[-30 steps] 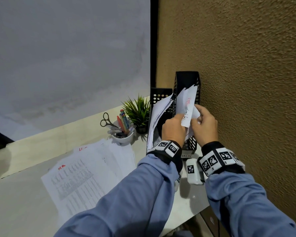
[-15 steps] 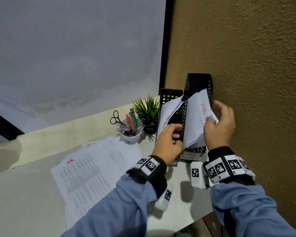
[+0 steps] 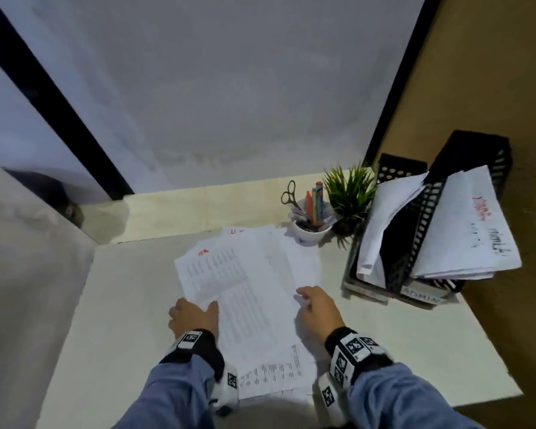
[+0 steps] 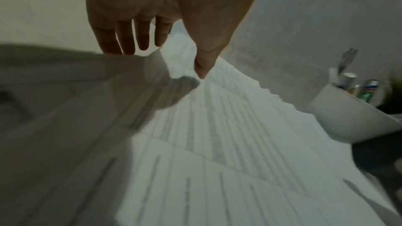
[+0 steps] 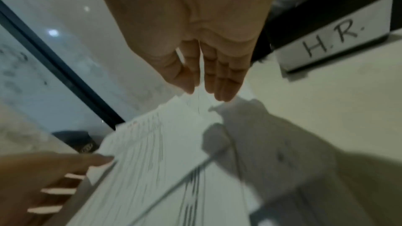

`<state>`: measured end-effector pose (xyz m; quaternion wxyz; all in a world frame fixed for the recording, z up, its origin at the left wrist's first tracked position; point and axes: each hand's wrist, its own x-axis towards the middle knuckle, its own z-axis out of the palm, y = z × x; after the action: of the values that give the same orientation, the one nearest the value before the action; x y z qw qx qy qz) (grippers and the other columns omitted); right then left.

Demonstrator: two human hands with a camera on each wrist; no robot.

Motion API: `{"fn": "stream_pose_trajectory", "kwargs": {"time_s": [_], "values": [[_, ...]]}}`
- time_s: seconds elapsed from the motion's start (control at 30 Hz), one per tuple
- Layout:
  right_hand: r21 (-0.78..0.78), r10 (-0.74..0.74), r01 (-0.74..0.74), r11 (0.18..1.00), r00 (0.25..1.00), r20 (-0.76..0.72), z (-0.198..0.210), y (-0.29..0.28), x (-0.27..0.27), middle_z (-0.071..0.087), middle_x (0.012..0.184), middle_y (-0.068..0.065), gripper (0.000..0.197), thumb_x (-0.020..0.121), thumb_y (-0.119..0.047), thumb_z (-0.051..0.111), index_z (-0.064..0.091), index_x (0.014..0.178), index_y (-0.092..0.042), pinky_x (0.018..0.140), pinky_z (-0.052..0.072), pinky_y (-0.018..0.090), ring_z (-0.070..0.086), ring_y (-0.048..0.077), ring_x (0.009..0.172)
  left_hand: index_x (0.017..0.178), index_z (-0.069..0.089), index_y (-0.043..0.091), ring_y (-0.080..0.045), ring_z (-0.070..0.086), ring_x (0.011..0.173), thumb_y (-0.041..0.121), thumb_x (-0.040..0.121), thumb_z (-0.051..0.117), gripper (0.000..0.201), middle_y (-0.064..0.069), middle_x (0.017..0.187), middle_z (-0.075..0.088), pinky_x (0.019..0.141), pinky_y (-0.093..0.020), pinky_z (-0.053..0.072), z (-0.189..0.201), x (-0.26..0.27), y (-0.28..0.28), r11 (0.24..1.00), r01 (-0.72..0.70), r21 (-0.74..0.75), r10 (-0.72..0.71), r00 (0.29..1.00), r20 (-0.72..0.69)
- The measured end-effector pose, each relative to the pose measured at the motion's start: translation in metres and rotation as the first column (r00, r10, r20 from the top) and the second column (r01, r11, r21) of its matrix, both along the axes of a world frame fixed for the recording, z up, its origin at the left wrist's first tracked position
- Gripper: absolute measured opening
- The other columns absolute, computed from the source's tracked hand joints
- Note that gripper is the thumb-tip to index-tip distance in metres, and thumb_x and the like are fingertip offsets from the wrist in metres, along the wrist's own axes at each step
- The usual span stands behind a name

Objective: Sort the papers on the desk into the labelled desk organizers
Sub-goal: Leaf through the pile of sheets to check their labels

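Observation:
A loose stack of printed papers (image 3: 254, 289) lies spread in the middle of the white desk (image 3: 121, 305). My left hand (image 3: 194, 315) sits at the stack's left edge, fingers straight, with the thumb (image 4: 202, 70) touching the top sheet (image 4: 228, 126). My right hand (image 3: 316, 306) hovers at the stack's right edge, fingers (image 5: 219, 82) extended over the paper (image 5: 156, 152), holding nothing. At the right stand two black mesh organizers: the one labelled H.R. (image 5: 332, 40) and the one labelled ADMIN (image 3: 421, 297). Both hold white sheets (image 3: 464, 230).
A white cup (image 3: 311, 232) with pens and scissors stands behind the stack, beside a small green plant (image 3: 348, 193). The brown textured wall (image 3: 508, 88) runs along the right, behind the organizers. A glass partition closes the back. The desk's front edge is near my wrists.
Both hands let go at the ADMIN organizer and moved down and left to the stack on the desk. The sheet with red writing stays in that organizer.

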<state>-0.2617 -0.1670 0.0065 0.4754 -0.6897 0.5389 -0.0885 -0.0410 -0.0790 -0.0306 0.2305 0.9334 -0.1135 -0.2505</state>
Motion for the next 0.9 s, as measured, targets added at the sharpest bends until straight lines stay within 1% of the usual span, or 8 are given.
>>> {"fn": "stream_pose_trajectory", "kwargs": {"time_s": [0.17,0.27,0.33,0.43,0.53,0.67,0.77,0.9], "values": [[0.012,0.02,-0.018,1.0,0.98,-0.199,-0.018,0.011,0.025,0.037,0.098,0.003,0.032,0.076,-0.001,0.042,0.035,0.069,-0.031,0.07,0.032,0.023,0.039,0.019,0.086,0.115,0.055,0.002,-0.036,0.06,0.098,0.017,0.08,0.069,0.04,-0.018,0.11,0.062,0.083,-0.037,0.048,-0.007,0.013,0.015,0.971,-0.063,-0.232,0.065,0.998,0.001],[0.038,-0.039,0.047,0.998,0.981,-0.19,-0.021,0.009,0.031,0.04,0.103,0.003,0.029,0.079,-0.001,0.043,0.05,0.083,-0.029,0.075,0.038,0.023,0.047,0.021,0.091,0.103,0.062,0.003,-0.035,0.063,0.086,0.012,0.082,0.066,0.024,-0.013,0.089,0.065,0.075,-0.033,0.049,0.001,0.017,0.017,0.956,-0.053,-0.289,0.062,0.998,0.024],[0.03,-0.041,0.048,0.998,0.98,-0.193,-0.023,0.007,0.031,0.035,0.097,0.001,0.039,0.077,0.0,0.043,0.028,0.066,-0.035,0.059,0.031,0.018,0.038,0.017,0.081,0.101,0.065,0.003,-0.034,0.062,0.079,0.01,0.086,0.06,0.017,-0.009,0.078,0.062,0.066,-0.028,0.044,0.006,0.016,0.02,0.947,0.034,-0.319,-0.009,0.997,0.078],[0.059,-0.077,0.088,0.994,0.983,-0.168,-0.025,0.005,0.031,0.028,0.084,-0.007,0.043,0.072,-0.001,0.042,0.017,0.064,-0.036,0.052,0.02,0.016,0.03,0.013,0.069,0.11,0.07,0.013,-0.029,0.065,0.081,0.008,0.093,0.05,0.027,-0.009,0.091,0.071,0.075,-0.032,0.054,0.003,0.013,0.026,0.906,0.09,-0.414,-0.063,0.995,0.08],[0.098,-0.119,0.129,0.987,0.988,-0.102,-0.018,0.002,0.03,0.03,0.077,-0.008,0.031,0.073,-0.003,0.048,0.033,0.068,-0.029,0.055,0.027,0.02,0.03,0.01,0.061,0.086,0.073,0.024,-0.025,0.065,0.097,-0.001,0.089,0.047,0.037,-0.004,0.108,0.071,0.092,-0.035,0.052,0.003,0.006,0.027,0.789,0.008,-0.614,-0.026,0.999,-0.021],[0.264,-0.315,0.262,0.928,0.932,0.18,-0.008,-0.001,0.032,0.051,0.116,0.009,0.058,0.077,0.009,0.064,0.045,0.129,-0.011,0.081,0.042,0.021,0.054,0.03,0.113,0.057,0.061,0.011,-0.019,0.066,0.091,-0.014,0.08,0.037,0.041,-0.006,0.089,0.073,0.083,-0.025,0.046,0.015,-0.001,0.018,0.729,-0.095,-0.677,-0.042,0.982,-0.183],[0.466,-0.57,0.385,0.797,0.736,0.366,-0.001,-0.005,0.034,0.057,0.107,0.011,0.052,0.075,0.024,0.054,0.052,0.119,-0.003,0.076,0.05,0.029,0.059,0.032,0.097,0.044,0.057,0.013,-0.024,0.066,0.088,-0.018,0.073,0.034,0.048,-0.016,0.082,0.073,0.08,-0.029,0.046,0.017,-0.002,0.012,0.732,-0.142,-0.666,-0.101,0.944,-0.313],[0.414,-0.58,0.473,0.778,0.795,0.18,-0.006,-0.019,0.026,0.061,0.08,0.014,0.017,0.071,0.018,0.061,0.065,0.081,0.006,0.064,0.043,0.029,0.055,0.025,0.078,0.045,0.061,0.012,-0.028,0.064,0.095,-0.018,0.067,0.038,0.043,-0.011,0.094,0.073,0.092,-0.038,0.049,0.015,0.003,0.007,0.795,-0.124,-0.594,-0.073,0.952,-0.296]]}}
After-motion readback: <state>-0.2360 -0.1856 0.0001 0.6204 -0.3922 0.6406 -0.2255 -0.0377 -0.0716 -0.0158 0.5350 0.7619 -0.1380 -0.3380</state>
